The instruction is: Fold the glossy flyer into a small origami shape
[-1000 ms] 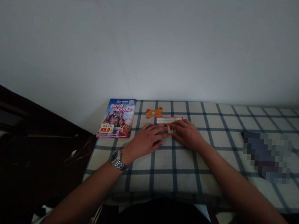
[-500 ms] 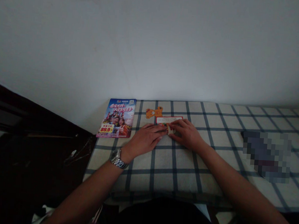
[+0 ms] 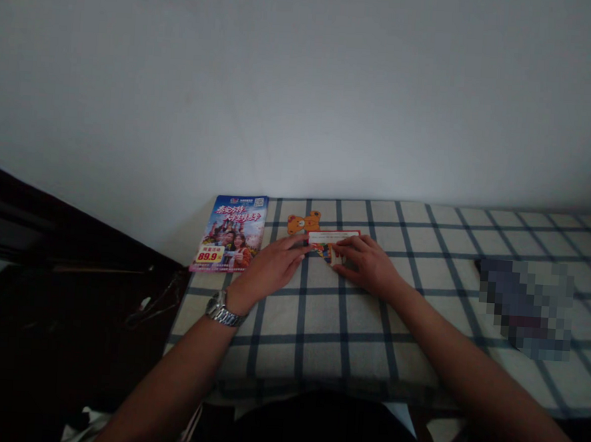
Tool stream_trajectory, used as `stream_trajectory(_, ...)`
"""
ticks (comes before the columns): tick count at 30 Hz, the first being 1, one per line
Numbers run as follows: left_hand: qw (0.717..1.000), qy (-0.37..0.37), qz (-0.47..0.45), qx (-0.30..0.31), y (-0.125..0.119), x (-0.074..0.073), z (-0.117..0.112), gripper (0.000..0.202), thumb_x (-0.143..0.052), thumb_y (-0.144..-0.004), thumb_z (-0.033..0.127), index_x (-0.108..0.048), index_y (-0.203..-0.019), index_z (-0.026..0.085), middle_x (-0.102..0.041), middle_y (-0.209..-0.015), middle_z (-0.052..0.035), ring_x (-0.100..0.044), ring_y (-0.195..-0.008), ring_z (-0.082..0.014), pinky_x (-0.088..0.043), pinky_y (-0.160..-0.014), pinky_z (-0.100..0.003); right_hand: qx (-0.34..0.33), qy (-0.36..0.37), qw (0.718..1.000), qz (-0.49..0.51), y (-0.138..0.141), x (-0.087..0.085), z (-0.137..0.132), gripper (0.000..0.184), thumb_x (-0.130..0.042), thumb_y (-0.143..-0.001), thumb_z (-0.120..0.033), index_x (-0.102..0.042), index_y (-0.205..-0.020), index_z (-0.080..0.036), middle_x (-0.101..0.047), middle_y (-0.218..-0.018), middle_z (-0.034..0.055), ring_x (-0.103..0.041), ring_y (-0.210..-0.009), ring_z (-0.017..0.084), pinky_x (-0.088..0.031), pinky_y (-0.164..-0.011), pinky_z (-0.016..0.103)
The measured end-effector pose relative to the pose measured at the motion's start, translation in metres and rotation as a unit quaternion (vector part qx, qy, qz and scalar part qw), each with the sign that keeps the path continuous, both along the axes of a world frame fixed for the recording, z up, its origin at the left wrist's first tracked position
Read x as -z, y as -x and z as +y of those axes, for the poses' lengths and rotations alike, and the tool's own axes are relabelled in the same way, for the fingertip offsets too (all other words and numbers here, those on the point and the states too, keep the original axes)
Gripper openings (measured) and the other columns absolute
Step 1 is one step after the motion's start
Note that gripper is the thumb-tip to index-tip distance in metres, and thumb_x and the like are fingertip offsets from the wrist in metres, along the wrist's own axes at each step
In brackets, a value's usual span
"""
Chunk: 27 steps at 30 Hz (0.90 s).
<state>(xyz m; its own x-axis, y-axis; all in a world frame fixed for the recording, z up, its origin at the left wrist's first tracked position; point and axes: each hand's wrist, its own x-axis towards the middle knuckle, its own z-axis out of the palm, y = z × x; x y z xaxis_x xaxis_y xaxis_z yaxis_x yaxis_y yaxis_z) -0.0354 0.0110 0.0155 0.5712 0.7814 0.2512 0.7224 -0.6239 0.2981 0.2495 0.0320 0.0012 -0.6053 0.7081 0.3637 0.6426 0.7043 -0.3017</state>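
Only "89.9" read clearly, on the flyer (image 3: 231, 232) at the surface's (image 3: 320, 316) left edge. The red-bordered card (image 3: 334, 237) lay beside an orange bear cutout (image 3: 304, 223), its print too small to read. The left hand (image 3: 271, 267) rested with its grip spread at the card's left end, while the right hand (image 3: 367, 265) covered its near edge, and I could not tell its grip.

On my feed, two arms come in from the bottom edge of the frame. Both are bare along their whole visible length, up to the lower corners. The left hand (image 3: 270, 266) sits just left of centre. Its wrist wears a metal wristwatch (image 3: 222, 310) with a silver link bracelet that catches the dim light and a round case. The dial is too dark for me to read. The right hand (image 3: 367, 265), just right of centre, has a bare wrist. At bottom centre a dark garment (image 3: 313, 425) covers the body, its cut lost in shadow.
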Motion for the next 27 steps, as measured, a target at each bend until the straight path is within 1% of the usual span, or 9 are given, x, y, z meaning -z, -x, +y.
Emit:
stream_trajectory(4,1.0,-0.011,-0.007,-0.008,-0.002,0.003,0.001,0.039,-0.04,-0.108,0.019,-0.063,-0.14,0.02,-0.058,-0.15,-0.0086,-0.058,-0.138,-0.0237,-0.05,-0.12,-0.048,0.002,-0.004,1.0,-0.001,0.0,0.0,0.0,0.036,-0.071,-0.096,-0.037,-0.073,-0.13,-0.026,-0.07,-0.125,0.0106,-0.061,-0.115,0.033,-0.056,-0.102,0.055)
stream_trajectory(8,1.0,-0.004,-0.008,-0.017,-0.005,0.004,0.0,0.042,-0.039,-0.107,0.015,-0.059,-0.143,0.016,-0.054,-0.154,-0.0113,-0.058,-0.139,-0.0239,-0.051,-0.119,-0.046,0.001,-0.005,1.0,-0.001,0.0,0.001,0.001,0.035,-0.07,-0.097,-0.036,-0.073,-0.131,-0.026,-0.07,-0.125,0.0104,-0.061,-0.116,0.033,-0.056,-0.103,0.055)
stream_trajectory(12,1.0,-0.017,-0.004,-0.026,-0.007,0.005,0.0,0.042,-0.038,-0.106,0.015,-0.06,-0.142,0.014,-0.054,-0.154,-0.0132,-0.056,-0.14,-0.0254,-0.051,-0.119,-0.048,0.002,-0.006,1.0,-0.002,-0.001,0.001,0.001,0.036,-0.071,-0.097,-0.037,-0.073,-0.13,-0.024,-0.07,-0.125,0.0111,-0.061,-0.116,0.033,-0.056,-0.104,0.054)
stream_trajectory(16,0.999,-0.024,0.007,-0.029,-0.008,0.006,0.0,0.039,-0.039,-0.107,0.017,-0.063,-0.137,0.013,-0.057,-0.15,-0.0134,-0.057,-0.139,-0.0264,-0.052,-0.118,-0.047,0.0,-0.004,1.0,-0.002,0.0,0.0,0.0,0.037,-0.071,-0.096,-0.038,-0.072,-0.131,-0.024,-0.07,-0.126,0.0115,-0.061,-0.117,0.033,-0.056,-0.104,0.054)
stream_trajectory(20,0.999,-0.027,0.011,-0.043,-0.012,0.004,-0.001,0.037,-0.042,-0.108,0.022,-0.063,-0.138,0.012,-0.058,-0.149,-0.0136,-0.058,-0.136,-0.0272,-0.051,-0.118,-0.046,0.002,0.001,1.0,-0.005,0.001,-0.001,-0.001,0.038,-0.072,-0.096,-0.036,-0.072,-0.133,-0.024,-0.07,-0.126,0.0119,-0.06,-0.117,0.034,-0.056,-0.104,0.055)
stream_trajectory(24,0.998,-0.038,0.017,-0.054,-0.016,0.003,-0.004,0.04,-0.049,-0.108,0.028,-0.058,-0.143,0.011,-0.056,-0.15,-0.0162,-0.056,-0.137,-0.0305,-0.049,-0.119,-0.05,0.004,0.001,1.0,-0.005,0.0,0.0,-0.001,0.039,-0.071,-0.096,-0.037,-0.071,-0.133,-0.024,-0.069,-0.127,0.0118,-0.06,-0.118,0.034,-0.055,-0.103,0.055)
stream_trajectory(27,0.999,-0.04,0.006,-0.023,-0.017,0.004,-0.006,0.04,-0.052,-0.107,0.029,-0.056,-0.145,0.017,-0.057,-0.149,-0.0124,-0.056,-0.137,-0.0287,-0.049,-0.118,-0.049,0.002,0.0,1.0,-0.004,-0.001,0.001,0.0,0.039,-0.07,-0.097,-0.038,-0.071,-0.133,-0.023,-0.069,-0.127,0.0116,-0.06,-0.116,0.033,-0.055,-0.104,0.055)
